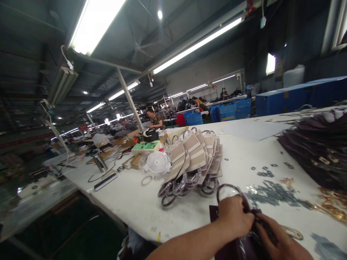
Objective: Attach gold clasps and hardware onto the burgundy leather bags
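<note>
A dark maroon bag piece (226,251) lies at the table's front edge, with a curved dark handle (232,186) rising from it. My left hand (234,215) is closed on the piece near the base of the handle. Close beside it, my right hand (276,236) grips the same piece, its fingers partly hidden by dark material. A metal-looking tool end (294,233) sticks out beyond my right hand; its other end is hidden. Just past my hands lies a heap of small grey metal plates (276,193).
Stacked beige panels with handles (195,155) stand mid-table beside a white fan (158,162). Dark maroon pieces (314,144) and gold fittings (334,206) lie at the right. A metal cup (100,162) stands at the left. People sit further back.
</note>
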`<state>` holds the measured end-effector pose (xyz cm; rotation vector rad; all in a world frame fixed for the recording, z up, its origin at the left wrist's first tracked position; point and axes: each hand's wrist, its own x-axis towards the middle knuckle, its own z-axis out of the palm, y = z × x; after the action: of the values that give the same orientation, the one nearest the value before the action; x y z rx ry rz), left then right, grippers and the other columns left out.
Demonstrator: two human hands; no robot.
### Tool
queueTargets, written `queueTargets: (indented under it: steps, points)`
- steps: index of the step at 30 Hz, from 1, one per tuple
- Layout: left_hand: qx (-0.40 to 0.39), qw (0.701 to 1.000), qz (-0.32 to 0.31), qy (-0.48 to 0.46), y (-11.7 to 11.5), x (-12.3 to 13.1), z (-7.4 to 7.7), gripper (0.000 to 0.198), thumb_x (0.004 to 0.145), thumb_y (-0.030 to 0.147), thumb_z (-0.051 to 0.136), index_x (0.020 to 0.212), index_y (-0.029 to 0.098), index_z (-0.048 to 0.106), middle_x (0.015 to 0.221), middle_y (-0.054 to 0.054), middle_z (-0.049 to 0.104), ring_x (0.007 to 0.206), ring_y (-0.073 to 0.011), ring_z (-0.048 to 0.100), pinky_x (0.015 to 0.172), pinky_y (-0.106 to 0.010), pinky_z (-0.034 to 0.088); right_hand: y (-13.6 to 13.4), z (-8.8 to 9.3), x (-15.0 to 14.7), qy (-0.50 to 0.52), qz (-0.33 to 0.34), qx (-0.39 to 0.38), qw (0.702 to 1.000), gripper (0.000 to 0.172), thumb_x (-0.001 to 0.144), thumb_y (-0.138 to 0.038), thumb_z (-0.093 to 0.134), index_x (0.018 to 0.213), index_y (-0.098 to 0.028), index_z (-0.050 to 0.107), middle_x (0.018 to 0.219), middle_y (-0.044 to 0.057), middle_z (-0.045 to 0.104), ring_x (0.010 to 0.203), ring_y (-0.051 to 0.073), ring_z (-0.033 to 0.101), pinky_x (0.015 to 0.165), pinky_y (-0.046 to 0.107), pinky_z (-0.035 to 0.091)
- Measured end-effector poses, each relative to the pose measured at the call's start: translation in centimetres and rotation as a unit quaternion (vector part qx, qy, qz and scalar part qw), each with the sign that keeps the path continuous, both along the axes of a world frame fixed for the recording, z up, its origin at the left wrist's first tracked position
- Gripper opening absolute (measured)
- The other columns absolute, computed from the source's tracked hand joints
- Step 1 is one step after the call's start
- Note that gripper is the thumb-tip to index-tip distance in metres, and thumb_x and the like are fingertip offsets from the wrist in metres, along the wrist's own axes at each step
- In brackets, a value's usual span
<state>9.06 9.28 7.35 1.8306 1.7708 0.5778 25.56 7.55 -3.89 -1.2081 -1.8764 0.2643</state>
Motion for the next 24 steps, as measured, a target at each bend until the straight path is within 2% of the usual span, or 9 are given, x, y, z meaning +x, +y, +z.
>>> queueTargets:
  steps: [4, 11, 14, 17, 20, 22, 24]
  points:
    - [0.003, 1.0, 0.005, -0.003, 0.0, 0.0, -0.2, 0.025, 0.071, 0.029, 0.069, 0.093, 0.021, 0.075, 0.096, -0.007, 0.077, 0.087, -0.0245, 0.068, 0.077, -0.031, 0.052, 0.3, 0.6, 0.0, -0.002, 0.03, 0.012, 0.999, 0.036, 0.073, -0.031, 0.055, 0.101, -0.028, 0.077, 0.111, 0.008, 0.077, 0.09, 0.032, 0.075, 0.073, 0.041, 0.064]
    - [0.008, 0.999, 0.006, -0.036, 0.2, -0.2, -1.1, 0.028, 0.068, 0.022, 0.063, 0.094, 0.022, 0.075, 0.087, -0.003, 0.078, 0.079, -0.0207, 0.07, 0.062, -0.026, 0.045, 0.4, 0.6, -0.4, -0.024, 0.019, 0.005, 1.0, 0.034, 0.072, -0.027, 0.056, 0.1, -0.026, 0.077, 0.113, 0.008, 0.077, 0.082, 0.027, 0.076, 0.068, 0.034, 0.063]
    - [0.013, 0.999, 0.015, -0.045, 0.3, -0.2, -1.7, 0.035, 0.067, 0.02, 0.063, 0.1, 0.023, 0.075, 0.089, -0.002, 0.078, 0.08, -0.0205, 0.071, 0.062, -0.025, 0.045, 0.2, 0.6, -0.5, -0.007, 0.013, -0.03, 0.999, 0.034, 0.073, -0.032, 0.056, 0.1, -0.029, 0.076, 0.111, 0.006, 0.078, 0.084, 0.029, 0.076, 0.067, 0.036, 0.063]
    - [0.012, 1.0, 0.007, -0.023, 0.1, -0.2, -2.1, 0.035, 0.07, 0.02, 0.062, 0.103, 0.024, 0.075, 0.094, -0.003, 0.079, 0.084, -0.0221, 0.072, 0.065, -0.027, 0.049, 0.1, 0.5, -0.7, 0.035, -0.006, -0.093, 0.995, 0.032, 0.075, -0.039, 0.057, 0.101, -0.035, 0.075, 0.096, 0.003, 0.079, 0.085, 0.033, 0.076, 0.065, 0.04, 0.063]
    - [0.029, 0.999, -0.01, 0.014, -0.3, -0.1, -2.1, 0.03, 0.075, 0.025, 0.063, 0.103, 0.025, 0.075, 0.098, -0.004, 0.079, 0.089, -0.0249, 0.072, 0.072, -0.03, 0.053, 0.1, 0.0, -1.1, 0.078, -0.026, -0.159, 0.984, 0.029, 0.079, -0.046, 0.056, 0.102, -0.038, 0.073, 0.083, 0.003, 0.078, 0.075, 0.034, 0.076, 0.058, 0.042, 0.061]
    - [0.048, 0.998, -0.023, 0.03, -0.6, -0.1, -2.0, 0.028, 0.078, 0.032, 0.063, 0.103, 0.025, 0.075, 0.099, -0.005, 0.079, 0.09, -0.0263, 0.072, 0.076, -0.032, 0.054, 0.2, -0.4, -1.2, 0.094, -0.025, -0.18, 0.979, 0.03, 0.083, -0.05, 0.053, 0.105, -0.036, 0.07, 0.087, 0.003, 0.079, 0.073, 0.032, 0.076, 0.056, 0.04, 0.06]
    - [0.062, 0.996, -0.04, 0.039, -0.8, -0.1, -1.8, 0.029, 0.082, 0.037, 0.063, 0.105, 0.024, 0.075, 0.1, -0.006, 0.078, 0.091, -0.0267, 0.072, 0.08, -0.034, 0.055, 0.3, -0.5, -1.1, 0.108, -0.025, -0.195, 0.975, 0.04, 0.087, -0.055, 0.05, 0.117, -0.033, 0.065, 0.097, 0.005, 0.079, 0.078, 0.031, 0.077, 0.062, 0.039, 0.062]
